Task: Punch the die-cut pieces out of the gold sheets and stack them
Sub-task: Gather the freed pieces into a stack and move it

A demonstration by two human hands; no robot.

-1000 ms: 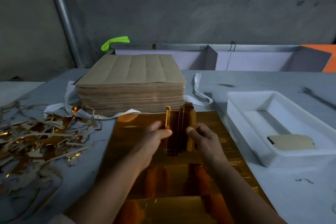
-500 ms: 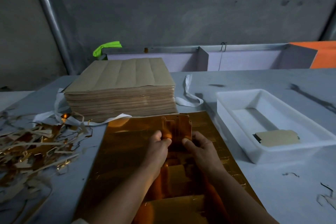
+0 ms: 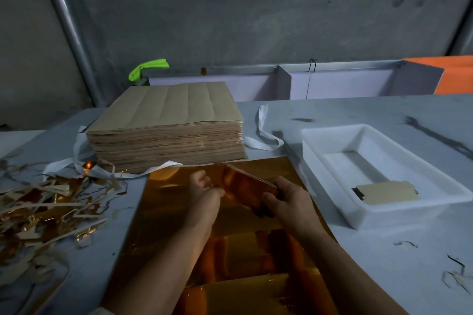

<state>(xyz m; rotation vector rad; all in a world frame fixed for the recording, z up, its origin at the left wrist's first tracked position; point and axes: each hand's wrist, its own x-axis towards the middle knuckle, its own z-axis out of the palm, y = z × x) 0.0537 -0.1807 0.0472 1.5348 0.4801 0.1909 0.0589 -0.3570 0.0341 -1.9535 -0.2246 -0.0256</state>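
Gold die-cut pieces (image 3: 245, 186) are gripped at both ends by the left hand (image 3: 204, 197) and right hand (image 3: 289, 199) above the gold sheet (image 3: 166, 212).

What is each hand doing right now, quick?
Left hand: holding the left end of the small stack of shiny gold die-cut card pieces.
Right hand: holding the right end of that same stack.

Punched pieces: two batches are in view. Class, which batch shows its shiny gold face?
The bundle held between left hand and right hand above the gold sheet; the batch in the white tray shows a dull tan side.
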